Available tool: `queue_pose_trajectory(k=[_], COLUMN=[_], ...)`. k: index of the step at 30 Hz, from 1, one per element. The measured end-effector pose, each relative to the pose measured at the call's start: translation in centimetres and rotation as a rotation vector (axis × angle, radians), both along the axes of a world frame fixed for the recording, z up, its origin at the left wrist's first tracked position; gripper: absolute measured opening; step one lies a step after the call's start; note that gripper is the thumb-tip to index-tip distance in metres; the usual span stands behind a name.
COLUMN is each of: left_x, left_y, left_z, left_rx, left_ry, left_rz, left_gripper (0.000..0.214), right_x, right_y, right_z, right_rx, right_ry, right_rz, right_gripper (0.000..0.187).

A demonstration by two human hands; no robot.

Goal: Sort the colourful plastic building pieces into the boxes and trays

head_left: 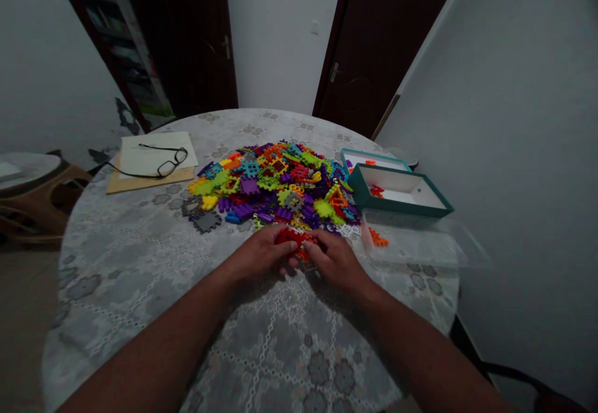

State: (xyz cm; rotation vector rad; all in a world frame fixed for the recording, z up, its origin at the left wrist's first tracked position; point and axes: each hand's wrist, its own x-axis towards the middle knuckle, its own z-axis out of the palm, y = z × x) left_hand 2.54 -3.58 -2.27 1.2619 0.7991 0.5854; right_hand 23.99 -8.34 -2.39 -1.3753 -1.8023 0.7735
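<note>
Both my hands meet at the near side of a big heap of colourful plastic building pieces (268, 182). Between them is a red toothed building piece (292, 237), gripped by my left hand (270, 250) with the thumb on top. My right hand (334, 256) pinches the right end, where an orange-red part shows under the thumb. Whether this is one piece or two joined ones I cannot tell. Purple, green, yellow, blue and grey pieces lie just beyond my fingers. My fingers hide the underside of what I hold.
Right of the heap stand a teal-edged box (397, 189) and its lid (376, 161), with a few red and orange pieces inside. A clear plastic tray (415, 245) holds orange pieces (377, 237). Glasses (172, 162) rest on papers (135, 151) at left. A patterned cloth covers the round table (140, 263).
</note>
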Motion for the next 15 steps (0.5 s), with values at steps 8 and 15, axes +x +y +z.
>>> queue_pose_trajectory(k=[8, 15], left_x=[0.3, 0.4], left_y=[0.3, -0.3], left_z=[-0.8, -1.2], left_rx=[-0.065, -0.073], left_ry=[0.01, -0.048], left_rz=[0.141, 0.044], left_gripper=[0.029, 0.028], right_x=[1.1, -0.4], right_y=[0.7, 0.6], right_z=[-1.0, -1.6], right_rx=[-0.112, -0.045], right_ry=[0.201, 0.171], right_rz=[-0.184, -0.036], right_gripper=[0.025, 0.028])
